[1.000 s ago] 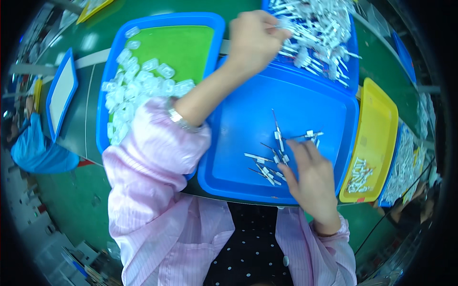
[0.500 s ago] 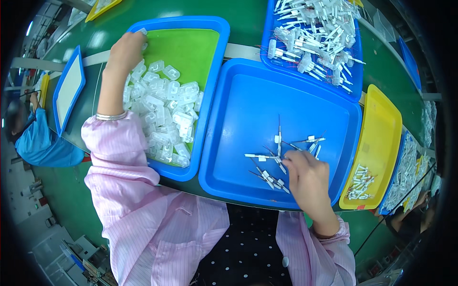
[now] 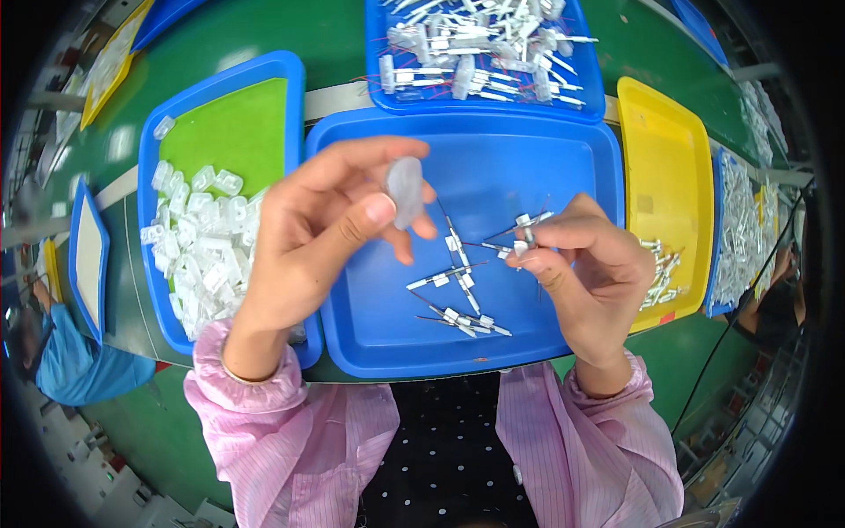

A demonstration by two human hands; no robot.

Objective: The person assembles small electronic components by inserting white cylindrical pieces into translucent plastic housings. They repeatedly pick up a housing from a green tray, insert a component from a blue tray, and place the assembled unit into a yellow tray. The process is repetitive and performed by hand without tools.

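My left hand [image 3: 308, 238] pinches a clear cap [image 3: 405, 189] above the blue tray [image 3: 581, 150]; my right hand [image 3: 585, 268] grips a wired part [image 3: 525, 232]. Align both squarely before joining.

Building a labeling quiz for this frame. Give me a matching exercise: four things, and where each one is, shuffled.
Things:
1. clear plastic cap
2. small white part with a wire lead
3. pile of clear plastic caps
4. loose wired parts

Places:
A. on the floor of the middle blue tray
B. between the left hand fingertips
C. in the green-bottomed tray
D. pinched in the right hand

Pairs: 1-B, 2-D, 3-C, 4-A
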